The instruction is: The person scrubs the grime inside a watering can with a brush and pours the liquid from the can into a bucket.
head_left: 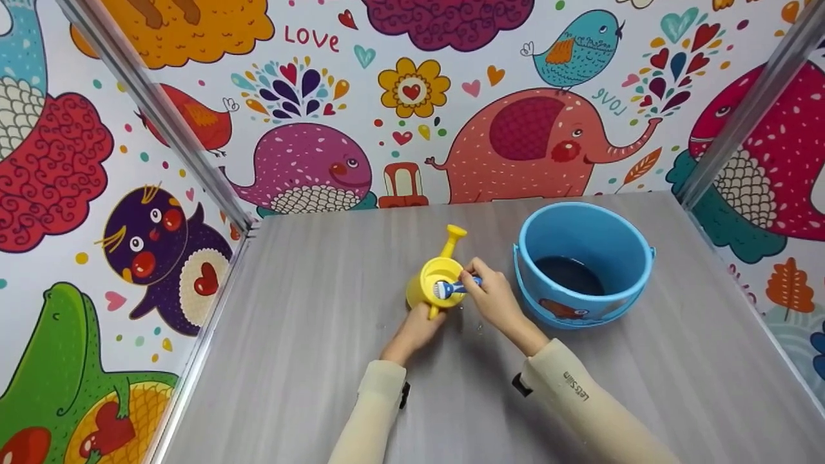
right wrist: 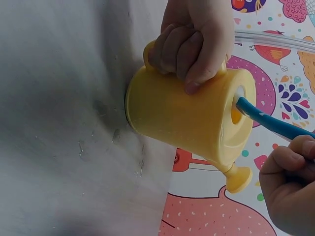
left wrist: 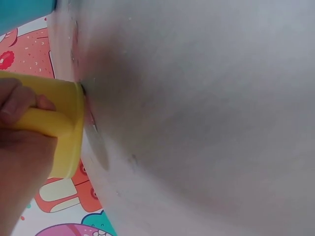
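Note:
My left hand [head_left: 417,330] grips the handle of a small yellow toy watering can [right wrist: 172,110], its fingers curled through the loop. The can stands upright at the tabletop, its spout pointing away from me; whether its base touches the surface is hard to tell. In my right hand [head_left: 496,298] is a blue toothbrush [head_left: 456,287] with white bristles, pinched by its handle. The brush head reaches into the can's top opening, partly hidden by the rim in the right wrist view. Only the left hand and the can's lower side show in the left wrist view.
A large light-blue bucket [head_left: 583,309] with dark liquid or a dark bottom inside stands just right of my right hand. Water drops [right wrist: 81,149] dot the grey table [head_left: 309,322] near the can. Cartoon-printed walls [head_left: 412,154] with metal corner posts enclose the table.

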### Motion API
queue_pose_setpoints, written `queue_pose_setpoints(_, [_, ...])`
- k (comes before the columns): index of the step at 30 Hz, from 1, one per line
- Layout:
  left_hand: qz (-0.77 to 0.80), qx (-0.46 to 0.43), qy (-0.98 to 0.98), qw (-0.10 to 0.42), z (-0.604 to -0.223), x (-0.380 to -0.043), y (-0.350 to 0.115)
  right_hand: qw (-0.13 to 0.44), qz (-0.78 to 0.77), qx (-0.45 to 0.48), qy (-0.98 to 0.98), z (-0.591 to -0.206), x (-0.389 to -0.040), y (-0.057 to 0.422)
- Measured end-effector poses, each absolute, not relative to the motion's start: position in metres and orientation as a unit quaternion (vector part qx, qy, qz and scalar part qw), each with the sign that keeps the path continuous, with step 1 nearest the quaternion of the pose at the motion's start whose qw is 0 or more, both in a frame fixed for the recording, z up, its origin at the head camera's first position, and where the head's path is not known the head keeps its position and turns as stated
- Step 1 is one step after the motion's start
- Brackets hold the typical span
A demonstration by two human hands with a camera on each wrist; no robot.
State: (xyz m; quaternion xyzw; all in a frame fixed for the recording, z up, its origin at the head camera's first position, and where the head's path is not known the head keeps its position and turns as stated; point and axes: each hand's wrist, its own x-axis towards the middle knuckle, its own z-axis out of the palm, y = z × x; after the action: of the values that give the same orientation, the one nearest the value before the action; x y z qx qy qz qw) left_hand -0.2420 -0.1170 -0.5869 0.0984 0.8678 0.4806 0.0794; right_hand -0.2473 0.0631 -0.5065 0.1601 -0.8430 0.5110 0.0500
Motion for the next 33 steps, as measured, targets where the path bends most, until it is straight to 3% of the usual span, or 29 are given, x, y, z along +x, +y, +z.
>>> queue_pose_setpoints(6, [0.485, 0.099, 0.866, 0.069, -0.589, -0.242, -0.117, 0.052, 0.497, 0.163, -0.851, -0.509, -0.247, 0.055])
queue_pose_setpoints(13, [0.480, 0.101, 0.868, 0.078, -0.589, -0.243, -0.116, -0.050, 0.489, 0.161, -0.856, -0.517, -0.246, 0.055])
queue_pose_setpoints(18, [0.485, 0.101, 0.865, 0.077, -0.587, -0.244, -0.117, -0.081, 0.482, 0.203, -0.848, -0.514, -0.246, 0.062])
queue_pose_setpoints(33, [0.489, 0.086, 0.864, 0.082, -0.586, -0.242, -0.117, 0.176, 0.204, 0.369, -0.889, -0.520, -0.248, 0.070])
